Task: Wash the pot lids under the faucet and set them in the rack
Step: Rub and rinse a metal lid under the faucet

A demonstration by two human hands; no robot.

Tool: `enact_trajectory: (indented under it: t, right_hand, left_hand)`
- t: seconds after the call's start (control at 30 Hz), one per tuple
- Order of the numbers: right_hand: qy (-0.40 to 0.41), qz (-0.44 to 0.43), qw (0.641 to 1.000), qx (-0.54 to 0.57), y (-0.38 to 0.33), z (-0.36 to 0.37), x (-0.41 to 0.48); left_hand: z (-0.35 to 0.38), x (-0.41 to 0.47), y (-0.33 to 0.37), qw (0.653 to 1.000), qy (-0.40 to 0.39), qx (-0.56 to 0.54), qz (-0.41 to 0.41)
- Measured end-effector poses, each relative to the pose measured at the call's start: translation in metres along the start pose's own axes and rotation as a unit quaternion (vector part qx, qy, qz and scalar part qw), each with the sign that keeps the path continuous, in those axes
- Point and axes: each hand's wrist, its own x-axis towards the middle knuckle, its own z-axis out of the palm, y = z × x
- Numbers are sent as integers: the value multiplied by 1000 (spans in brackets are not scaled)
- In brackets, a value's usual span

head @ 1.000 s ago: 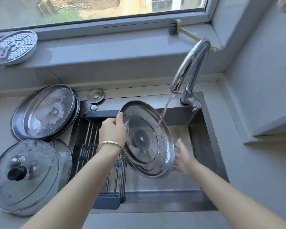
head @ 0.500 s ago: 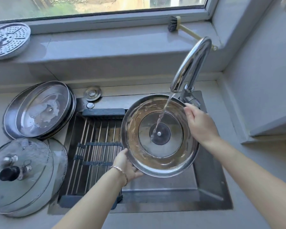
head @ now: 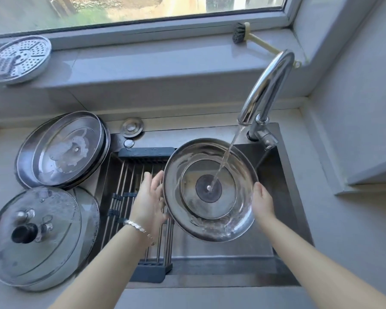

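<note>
Streaming from the faucet (head: 265, 85), water lands mid-centre on the steel pot lid (head: 187, 221), which is held underside up over the sink (head: 283, 197) (just beside the rack (head: 120, 197)). The left hand (head: 148, 201) presses its straight fingers against the lid's left rim. The right hand (head: 263, 202) meets the right rim, its fingers hidden, so I cannot tell its grip.

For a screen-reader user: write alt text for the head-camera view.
A person holds a steel pot lid, inner side up, between the left hand and right hand under the running faucet, with water striking its centre above the sink. A rack spans the sink's left side, and more lids lie on the counter beside it.
</note>
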Motion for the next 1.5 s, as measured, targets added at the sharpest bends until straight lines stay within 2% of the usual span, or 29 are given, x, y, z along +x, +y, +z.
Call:
enact_trajectory:
  t: [0.1,0.17,0.23,0.3,0.33,0.37,0.4,0.47,0.57,0.63,0.7,0.77,0.83,0.9,0.97,1.03,1.13,1.27,1.4,1.5]
  right_hand:
    - [-34,41,998,-45,-2,-1,1]
    - [-24,21,994,-107,-19,-9,7]
    - [-18,-14,982,-189,-45,-20,9]
    - [-23,-41,963,-266,-71,-27,9]
    - [-23,-46,953,-298,-84,-29,7]
    - [-27,-53,944,-324,-95,-30,5]
    - [-36,-57,941,-332,-107,-32,1]
    - [-78,-53,935,-343,-125,-33,-10]
    - [-118,-48,910,-395,-138,-28,-28]
    - [-130,-21,959,-252,-139,-26,-29]
    - [-149,-36,971,-186,-137,-28,-24]
    - [-145,-36,979,-135,-127,-33,-16]
    - [-83,-50,984,-148,-103,-37,-4]
    - [-31,-3,988,-152,-73,-40,6]
    - [-55,117,990,-60,-47,-38,12]
    - [-95,201,973,58,-32,-32,12]
    - [-107,224,953,174,-15,-21,21]
    - [-25,154,974,165,-23,-14,22]
    - [25,-15,994,109,-53,-22,14]
    - [31,-163,985,41,-82,-29,-1]
  left_hand:
    - [0,7,-6,997,20,75,18]
    - [0,10,-16,968,46,244,18]
    - [1,8,-32,898,46,436,28]
    - [10,0,-47,798,-1,599,71]
    - [18,-5,-54,757,-47,643,104]
    - [28,-12,-59,741,-99,650,136]
    - [39,-17,-61,753,-147,621,162]
    - [57,-24,-63,808,-192,516,207]
    - [74,-27,-61,830,-172,444,288]
    - [77,-25,-56,848,-121,410,313]
    - [76,-20,-43,906,-83,322,262]
    - [70,-11,-27,970,-54,176,157]
    - [59,0,-16,997,-31,19,71]
    - [48,7,-14,995,-28,-87,33]
    - [39,11,-17,989,-53,-137,13]
    - [30,14,-19,982,-83,-172,-3]
    - [22,18,-18,971,-127,-203,-19]
    - [5,24,-18,972,-138,-189,-18]
    - [-9,35,-30,987,-51,-122,-89]
    - [4,40,-43,980,-7,-115,-163]
